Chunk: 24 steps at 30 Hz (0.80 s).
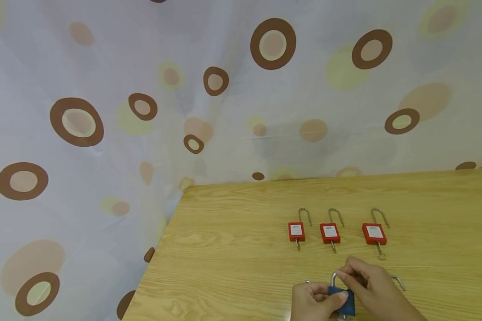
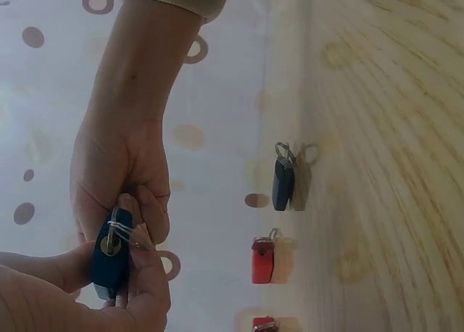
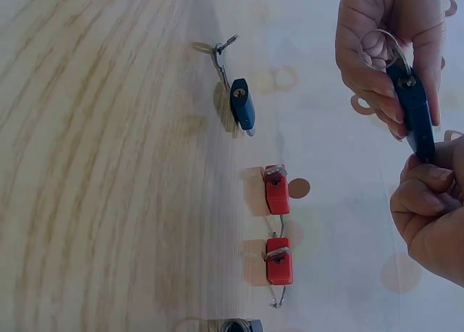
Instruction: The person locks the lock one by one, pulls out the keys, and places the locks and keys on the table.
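My left grip (image 1: 314,301) holds the blue lock (image 1: 348,306), its silver shackle (image 1: 333,280) pinched by my right grip (image 1: 372,287); red locks (image 1: 330,233) ahead, table (image 1: 225,249) running left to its edge.

The shackle (image 1: 333,280) looks shiny metal, the table (image 1: 225,249) grained wood

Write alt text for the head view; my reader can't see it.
A person's left hand holds a blue padlock while the right hand grips it near the shackle, above a wood-grain table. Beyond, three open red padlocks with white labels lie in a row before a patterned white backdrop.
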Each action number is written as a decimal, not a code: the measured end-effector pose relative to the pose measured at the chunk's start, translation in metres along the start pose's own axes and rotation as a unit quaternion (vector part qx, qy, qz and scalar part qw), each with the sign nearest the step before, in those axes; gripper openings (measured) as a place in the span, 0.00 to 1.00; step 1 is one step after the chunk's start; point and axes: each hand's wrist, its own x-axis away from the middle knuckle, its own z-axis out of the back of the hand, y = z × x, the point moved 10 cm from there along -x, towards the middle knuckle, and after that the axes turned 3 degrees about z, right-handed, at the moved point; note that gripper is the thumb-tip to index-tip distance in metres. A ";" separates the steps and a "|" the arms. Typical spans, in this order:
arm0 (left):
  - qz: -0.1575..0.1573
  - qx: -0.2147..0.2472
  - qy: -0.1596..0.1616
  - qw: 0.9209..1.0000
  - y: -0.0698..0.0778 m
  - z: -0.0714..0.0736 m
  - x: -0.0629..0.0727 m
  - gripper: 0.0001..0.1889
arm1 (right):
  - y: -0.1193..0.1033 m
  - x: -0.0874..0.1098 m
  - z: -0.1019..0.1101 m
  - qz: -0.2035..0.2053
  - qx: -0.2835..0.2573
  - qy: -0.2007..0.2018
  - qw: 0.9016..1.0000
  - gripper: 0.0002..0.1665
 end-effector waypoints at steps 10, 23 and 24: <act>0.024 0.009 -0.039 0.999 0.001 -0.005 0.001 0.05 | 0.008 -0.001 0.007 -0.072 0.020 0.006 0.997 0.08; 0.012 0.005 -0.031 0.999 0.007 -0.006 -0.004 0.05 | 0.044 0.019 0.009 -0.293 -0.039 0.016 0.955 0.15; 0.005 0.006 -0.027 1.000 0.009 -0.004 -0.005 0.06 | 0.049 0.027 0.006 -0.324 -0.053 0.015 0.945 0.16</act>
